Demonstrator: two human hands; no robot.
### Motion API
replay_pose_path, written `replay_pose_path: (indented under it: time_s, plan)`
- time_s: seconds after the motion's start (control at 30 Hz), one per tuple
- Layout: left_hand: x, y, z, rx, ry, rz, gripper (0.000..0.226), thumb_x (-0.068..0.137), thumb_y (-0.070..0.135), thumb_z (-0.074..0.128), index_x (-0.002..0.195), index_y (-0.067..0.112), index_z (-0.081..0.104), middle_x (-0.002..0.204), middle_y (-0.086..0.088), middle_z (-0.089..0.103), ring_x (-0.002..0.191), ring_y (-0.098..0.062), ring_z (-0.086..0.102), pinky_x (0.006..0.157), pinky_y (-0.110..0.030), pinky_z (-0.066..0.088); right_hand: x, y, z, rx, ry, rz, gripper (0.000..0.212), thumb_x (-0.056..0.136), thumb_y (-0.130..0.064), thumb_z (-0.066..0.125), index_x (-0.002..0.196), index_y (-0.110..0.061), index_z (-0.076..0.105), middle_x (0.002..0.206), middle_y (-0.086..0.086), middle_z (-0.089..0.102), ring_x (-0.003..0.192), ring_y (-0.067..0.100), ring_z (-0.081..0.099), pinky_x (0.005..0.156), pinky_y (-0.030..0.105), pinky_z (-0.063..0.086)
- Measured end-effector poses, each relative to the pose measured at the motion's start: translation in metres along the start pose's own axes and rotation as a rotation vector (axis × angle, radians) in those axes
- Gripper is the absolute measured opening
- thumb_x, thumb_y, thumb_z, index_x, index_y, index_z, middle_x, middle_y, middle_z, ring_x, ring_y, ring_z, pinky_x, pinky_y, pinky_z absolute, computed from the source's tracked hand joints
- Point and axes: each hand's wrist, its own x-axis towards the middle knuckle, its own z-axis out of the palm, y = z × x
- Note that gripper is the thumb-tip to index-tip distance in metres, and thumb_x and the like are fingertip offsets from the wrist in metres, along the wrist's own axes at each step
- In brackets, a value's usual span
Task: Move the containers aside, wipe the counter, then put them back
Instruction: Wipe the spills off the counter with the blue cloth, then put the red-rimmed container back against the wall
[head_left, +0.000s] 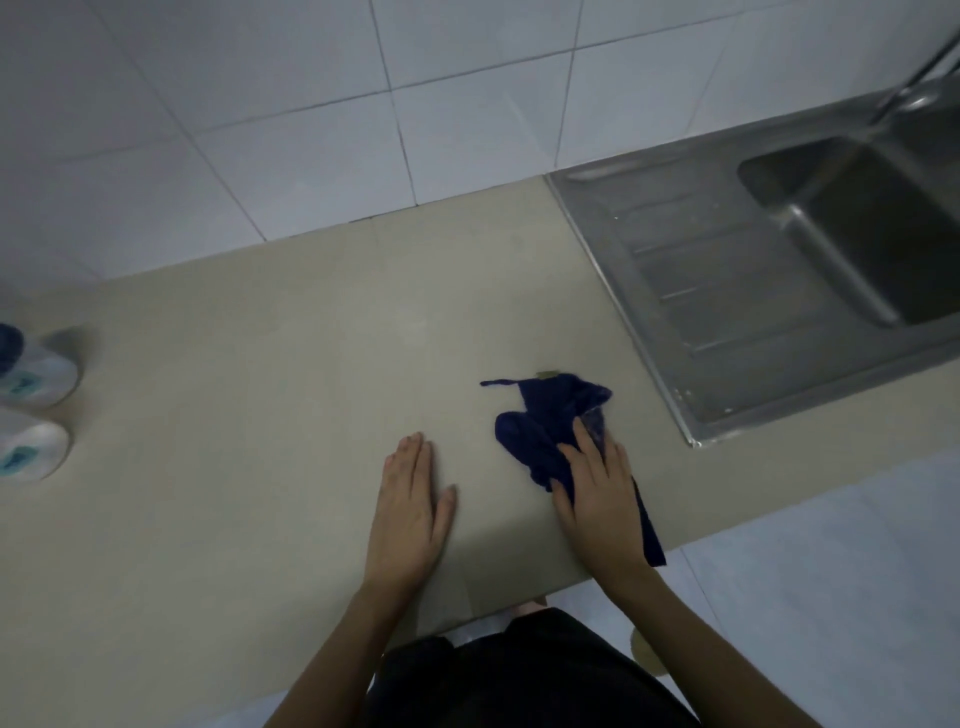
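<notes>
Our left hand (410, 499) lies flat on the worktop (260, 364), lower centre; our right hand (597, 493) presses the blue cloth (550, 410), fingers straight.

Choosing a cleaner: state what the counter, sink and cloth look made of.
Counter: smooth matte beige, stone or laminate, unclear which. Sink: stainless steel, grey sheen and pressed drainer ridges. Cloth: soft dark-blue fabric, crumpled and limp under the right hand.

Counter (260, 338): smooth, matt beige stone-like top. Cloth (545, 421): soft, dark blue fabric, crumpled. Sink (691, 270): brushed steel, ribbed drainer. Containers (36, 374): glossy white plastic. Wall tiles (260, 104): glazed white.
</notes>
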Motion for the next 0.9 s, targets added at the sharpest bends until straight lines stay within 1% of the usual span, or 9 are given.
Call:
replay_pose_path:
  time_s: [0.1, 0.17, 0.3, 0.37, 0.47, 0.6, 0.73, 0.8, 0.9]
  plan:
    - [-0.009, -0.013, -0.011, -0.050, 0.026, -0.015, 0.059, 0.098, 0.040, 0.035, 0.148, 0.010, 0.026, 0.157, -0.003, 0.023, 0.146, -0.011, 0.012, 0.121, -0.032, 0.005, -0.001, -0.002, -0.003, -0.064, -0.001, 0.021, 0.046, 0.088, -0.031, 0.043, 0.131, -0.015, 0.042, 0.154, 0.018, 0.025, 0.141, 0.038, 0.024, 0.114, 0.057, 0.023]
    - [-0.016, -0.028, -0.023, -0.079, 0.058, -0.022, 0.057, 0.098, 0.038, 0.038, 0.147, 0.012, 0.028, 0.156, -0.001, 0.025, 0.146, -0.010, 0.014, 0.121, -0.032, 0.007, -0.001, -0.007, -0.006, -0.060, 0.017, 0.012, 0.050, 0.088, -0.028, 0.044, 0.135, -0.013, 0.039, 0.155, 0.021, 0.020, 0.144, 0.037, 0.015, 0.116, 0.058, 0.015]
    - [-0.042, -0.076, -0.050, -0.054, 0.122, -0.120, 0.055, 0.097, 0.038, 0.039, 0.145, 0.011, 0.032, 0.154, -0.001, 0.029, 0.144, -0.011, 0.017, 0.121, -0.030, 0.005, 0.006, -0.045, 0.004, -0.060, 0.032, -0.180, 0.044, 0.089, -0.019, 0.046, 0.132, -0.008, 0.046, 0.151, 0.022, 0.027, 0.144, 0.032, 0.019, 0.115, 0.058, 0.018]
    - [-0.055, -0.102, -0.061, -0.042, 0.135, -0.179, 0.056, 0.097, 0.040, 0.036, 0.144, 0.009, 0.034, 0.153, -0.003, 0.031, 0.144, -0.012, 0.019, 0.121, -0.030, 0.005, 0.010, -0.077, 0.016, -0.021, -0.016, -0.294, 0.045, 0.090, -0.023, 0.043, 0.132, -0.008, 0.045, 0.151, 0.020, 0.027, 0.143, 0.031, 0.020, 0.116, 0.055, 0.017]
    - [-0.079, -0.151, -0.084, -0.016, 0.157, -0.259, 0.057, 0.096, 0.042, 0.034, 0.142, 0.008, 0.038, 0.151, -0.006, 0.035, 0.142, -0.016, 0.025, 0.120, -0.030, 0.006, 0.015, -0.141, 0.044, 0.073, -0.094, -0.477, 0.044, 0.089, -0.025, 0.049, 0.130, -0.011, 0.045, 0.151, 0.017, 0.028, 0.142, 0.030, 0.024, 0.117, 0.050, 0.015]
    - [-0.106, -0.219, -0.115, -0.004, 0.204, -0.406, 0.057, 0.095, 0.041, 0.036, 0.138, 0.005, 0.042, 0.147, -0.008, 0.041, 0.139, -0.020, 0.031, 0.120, -0.029, 0.006, 0.027, -0.231, 0.080, 0.163, -0.164, -0.632, 0.039, 0.087, -0.025, 0.054, 0.124, -0.013, 0.051, 0.148, 0.015, 0.036, 0.138, 0.030, 0.034, 0.115, 0.045, 0.025]
    - [-0.118, -0.271, -0.134, 0.030, 0.227, -0.524, 0.058, 0.095, 0.042, 0.033, 0.137, 0.003, 0.043, 0.145, -0.012, 0.042, 0.137, -0.024, 0.034, 0.120, -0.029, 0.005, 0.039, -0.307, 0.101, 0.207, -0.223, -0.721, 0.041, 0.082, -0.027, 0.056, 0.121, -0.016, 0.052, 0.145, 0.011, 0.041, 0.134, 0.025, 0.039, 0.106, 0.040, 0.036]
    - [-0.125, -0.297, -0.141, 0.016, 0.282, -0.596, 0.058, 0.094, 0.041, 0.034, 0.136, 0.002, 0.043, 0.145, -0.013, 0.042, 0.137, -0.025, 0.034, 0.120, -0.028, 0.005, 0.043, -0.350, 0.109, 0.212, -0.259, -0.785, 0.042, 0.081, -0.029, 0.055, 0.121, -0.017, 0.051, 0.144, 0.009, 0.043, 0.132, 0.023, 0.040, 0.102, 0.039, 0.041]
    - [-0.130, -0.318, -0.144, -0.055, 0.370, -0.665, 0.058, 0.095, 0.039, 0.035, 0.139, 0.003, 0.039, 0.149, -0.011, 0.036, 0.141, -0.023, 0.028, 0.120, -0.027, 0.004, 0.047, -0.415, 0.116, 0.241, -0.250, -0.845, 0.048, 0.080, -0.035, 0.051, 0.124, -0.016, 0.049, 0.145, 0.010, 0.042, 0.131, 0.027, 0.044, 0.103, 0.041, 0.044]
